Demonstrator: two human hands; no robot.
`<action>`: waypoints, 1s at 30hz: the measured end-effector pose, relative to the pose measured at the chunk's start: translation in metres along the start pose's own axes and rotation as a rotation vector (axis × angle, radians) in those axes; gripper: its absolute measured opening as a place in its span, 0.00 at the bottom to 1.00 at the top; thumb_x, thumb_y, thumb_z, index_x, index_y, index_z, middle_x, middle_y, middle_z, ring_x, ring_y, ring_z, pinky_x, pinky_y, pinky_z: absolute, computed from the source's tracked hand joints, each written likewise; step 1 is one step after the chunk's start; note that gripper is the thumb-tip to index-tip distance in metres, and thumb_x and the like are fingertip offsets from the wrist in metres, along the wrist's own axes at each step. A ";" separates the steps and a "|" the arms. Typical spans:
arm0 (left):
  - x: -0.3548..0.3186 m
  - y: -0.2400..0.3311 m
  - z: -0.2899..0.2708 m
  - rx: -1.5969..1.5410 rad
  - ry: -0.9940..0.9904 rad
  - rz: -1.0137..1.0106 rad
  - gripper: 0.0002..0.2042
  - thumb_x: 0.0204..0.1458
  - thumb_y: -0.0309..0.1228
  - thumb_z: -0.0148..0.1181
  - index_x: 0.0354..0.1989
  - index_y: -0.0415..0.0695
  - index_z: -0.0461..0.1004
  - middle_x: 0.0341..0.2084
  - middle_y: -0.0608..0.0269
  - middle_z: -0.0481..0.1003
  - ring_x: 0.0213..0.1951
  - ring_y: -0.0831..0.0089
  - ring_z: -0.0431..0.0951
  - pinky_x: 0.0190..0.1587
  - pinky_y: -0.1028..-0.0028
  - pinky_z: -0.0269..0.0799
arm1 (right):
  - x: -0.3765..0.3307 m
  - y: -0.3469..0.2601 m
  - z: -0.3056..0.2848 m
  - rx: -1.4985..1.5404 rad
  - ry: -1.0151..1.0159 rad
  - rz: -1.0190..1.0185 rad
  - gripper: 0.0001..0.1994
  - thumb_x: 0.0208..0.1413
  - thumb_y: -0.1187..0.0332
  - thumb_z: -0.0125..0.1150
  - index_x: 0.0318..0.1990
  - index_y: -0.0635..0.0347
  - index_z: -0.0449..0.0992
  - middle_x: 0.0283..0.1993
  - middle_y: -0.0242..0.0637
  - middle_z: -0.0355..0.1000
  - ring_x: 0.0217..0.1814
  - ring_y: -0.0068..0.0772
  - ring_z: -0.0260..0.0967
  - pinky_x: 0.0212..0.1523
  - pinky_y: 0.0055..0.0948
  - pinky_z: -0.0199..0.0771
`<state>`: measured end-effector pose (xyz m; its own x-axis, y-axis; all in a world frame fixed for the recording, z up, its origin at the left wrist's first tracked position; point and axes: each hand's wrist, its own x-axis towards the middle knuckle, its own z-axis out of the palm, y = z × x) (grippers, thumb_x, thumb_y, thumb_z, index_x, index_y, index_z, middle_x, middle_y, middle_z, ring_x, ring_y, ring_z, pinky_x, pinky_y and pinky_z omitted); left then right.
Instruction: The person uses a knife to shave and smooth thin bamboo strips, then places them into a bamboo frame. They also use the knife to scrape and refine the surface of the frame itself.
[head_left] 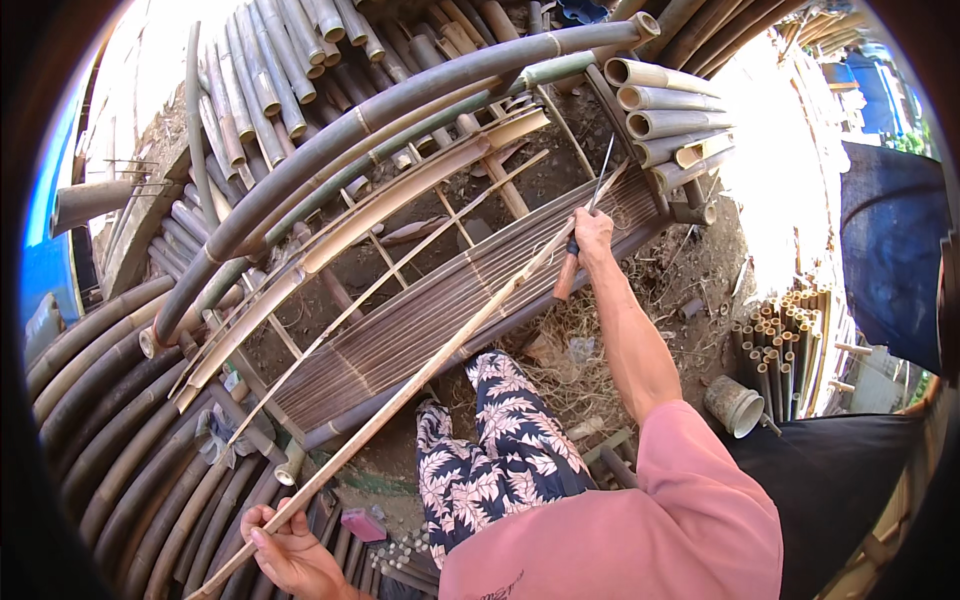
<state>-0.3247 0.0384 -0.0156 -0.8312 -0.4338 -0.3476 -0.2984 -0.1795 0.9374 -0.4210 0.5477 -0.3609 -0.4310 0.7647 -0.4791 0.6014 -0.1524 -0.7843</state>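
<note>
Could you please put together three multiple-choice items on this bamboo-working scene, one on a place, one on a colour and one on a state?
1. Where does the left hand grip the long bamboo strip?
A. at its near end
B. at its middle
C. at its far end

2. What colour is the handle of the knife in the right hand?
A. blue
B. reddish-brown
C. white

3. How is the right hand?
A. open and flat
B. closed round the knife's handle
C. resting on the knee

Answers:
1 A, the fingers wrap the strip at its near end, by the lower edge of the view.
2 B, the handle below the fist is reddish-brown.
3 B, the fist encloses the handle, the blade pointing up.
</note>
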 end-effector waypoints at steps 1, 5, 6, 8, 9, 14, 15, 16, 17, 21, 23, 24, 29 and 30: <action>0.001 -0.001 -0.002 -0.004 0.019 0.001 0.17 0.66 0.38 0.47 0.55 0.37 0.66 0.44 0.60 0.72 0.48 0.70 0.75 0.47 0.76 0.76 | -0.006 -0.008 0.004 0.003 -0.009 0.024 0.09 0.53 0.68 0.55 0.30 0.68 0.71 0.22 0.37 0.69 0.21 0.28 0.67 0.22 0.32 0.68; 0.010 -0.005 -0.012 -0.035 -0.004 0.022 0.17 0.66 0.38 0.48 0.55 0.37 0.66 0.43 0.60 0.73 0.46 0.72 0.75 0.46 0.76 0.76 | -0.008 -0.007 0.000 -0.027 0.038 0.025 0.11 0.51 0.67 0.56 0.30 0.70 0.72 0.23 0.39 0.71 0.23 0.30 0.69 0.24 0.33 0.69; 0.013 -0.007 -0.016 -0.024 0.019 0.021 0.18 0.66 0.38 0.47 0.55 0.36 0.66 0.44 0.59 0.73 0.46 0.70 0.76 0.46 0.75 0.77 | -0.010 -0.009 0.003 -0.048 0.052 0.002 0.11 0.51 0.67 0.56 0.30 0.71 0.72 0.23 0.39 0.71 0.23 0.31 0.70 0.25 0.34 0.70; 0.018 -0.014 -0.023 -0.003 0.064 0.018 0.18 0.66 0.38 0.46 0.56 0.36 0.65 0.45 0.57 0.73 0.47 0.68 0.77 0.45 0.74 0.79 | -0.017 -0.012 0.003 -0.044 0.061 0.005 0.12 0.51 0.67 0.56 0.31 0.72 0.73 0.24 0.41 0.72 0.24 0.32 0.71 0.26 0.34 0.70; 0.019 -0.016 -0.021 -0.024 0.089 0.017 0.18 0.66 0.37 0.47 0.55 0.36 0.66 0.44 0.58 0.74 0.45 0.68 0.78 0.43 0.75 0.80 | -0.019 -0.013 0.003 -0.044 0.066 0.006 0.13 0.50 0.66 0.56 0.32 0.72 0.73 0.24 0.42 0.73 0.25 0.33 0.71 0.26 0.34 0.70; 0.035 -0.039 -0.037 -0.082 0.095 -0.015 0.17 0.65 0.36 0.50 0.54 0.36 0.66 0.42 0.57 0.74 0.43 0.70 0.79 0.43 0.77 0.81 | -0.021 -0.011 0.005 -0.147 0.176 -0.098 0.13 0.51 0.65 0.56 0.31 0.71 0.73 0.24 0.43 0.73 0.24 0.33 0.71 0.27 0.34 0.70; 0.038 -0.044 -0.041 -0.084 0.087 -0.028 0.17 0.64 0.36 0.50 0.53 0.36 0.66 0.42 0.57 0.75 0.43 0.70 0.79 0.44 0.77 0.81 | -0.023 -0.012 0.007 -0.158 0.197 -0.118 0.13 0.51 0.65 0.55 0.31 0.71 0.73 0.24 0.43 0.73 0.24 0.33 0.71 0.28 0.34 0.71; 0.042 -0.051 -0.045 -0.098 0.098 -0.052 0.16 0.64 0.35 0.51 0.52 0.36 0.67 0.42 0.56 0.75 0.42 0.70 0.79 0.44 0.76 0.80 | -0.026 -0.012 0.007 -0.158 0.169 -0.098 0.14 0.52 0.64 0.56 0.32 0.71 0.73 0.24 0.43 0.73 0.24 0.34 0.72 0.29 0.35 0.71; 0.045 -0.055 -0.051 -0.105 0.084 -0.055 0.15 0.64 0.36 0.52 0.51 0.37 0.68 0.42 0.57 0.75 0.42 0.72 0.78 0.44 0.76 0.80 | -0.029 -0.012 0.008 -0.158 0.142 -0.077 0.14 0.52 0.64 0.56 0.33 0.71 0.73 0.24 0.43 0.73 0.25 0.36 0.72 0.29 0.36 0.72; 0.063 -0.075 -0.068 -0.141 0.048 -0.067 0.14 0.63 0.36 0.53 0.48 0.37 0.70 0.40 0.58 0.75 0.42 0.71 0.78 0.45 0.75 0.79 | -0.040 -0.024 0.022 -0.329 0.018 0.048 0.18 0.55 0.59 0.58 0.37 0.71 0.72 0.25 0.45 0.75 0.28 0.42 0.76 0.33 0.39 0.75; 0.083 -0.102 -0.076 -0.201 0.008 -0.089 0.12 0.63 0.35 0.52 0.46 0.37 0.70 0.40 0.57 0.76 0.42 0.69 0.79 0.46 0.72 0.80 | -0.028 0.002 0.012 -0.636 0.069 -0.165 0.19 0.58 0.55 0.56 0.42 0.67 0.72 0.37 0.59 0.76 0.42 0.54 0.76 0.43 0.45 0.74; 0.092 -0.124 -0.097 -0.246 0.034 -0.142 0.11 0.63 0.34 0.53 0.45 0.39 0.71 0.40 0.57 0.76 0.43 0.68 0.78 0.45 0.72 0.80 | -0.041 -0.004 0.021 -0.753 -0.024 -0.270 0.18 0.58 0.56 0.55 0.43 0.65 0.73 0.39 0.60 0.75 0.45 0.56 0.74 0.45 0.47 0.73; 0.137 -0.262 -0.178 -0.201 0.145 -0.496 0.15 0.60 0.39 0.58 0.49 0.46 0.68 0.45 0.61 0.75 0.49 0.63 0.76 0.46 0.65 0.76 | -0.119 -0.022 0.071 -1.330 -0.471 -0.633 0.16 0.59 0.64 0.50 0.51 0.58 0.73 0.41 0.54 0.76 0.45 0.58 0.74 0.46 0.51 0.74; 0.145 -0.286 -0.189 -0.246 0.128 -0.562 0.15 0.60 0.39 0.58 0.51 0.47 0.67 0.46 0.61 0.75 0.50 0.62 0.76 0.47 0.64 0.76 | -0.136 -0.028 0.094 -1.451 -0.623 -0.651 0.15 0.59 0.64 0.49 0.51 0.57 0.74 0.41 0.53 0.76 0.44 0.56 0.75 0.45 0.50 0.75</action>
<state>-0.2715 -0.1397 -0.3382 -0.5113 -0.3133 -0.8003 -0.5447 -0.6021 0.5837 -0.4427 0.3889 -0.3110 -0.8004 0.0701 -0.5954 0.1541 0.9838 -0.0912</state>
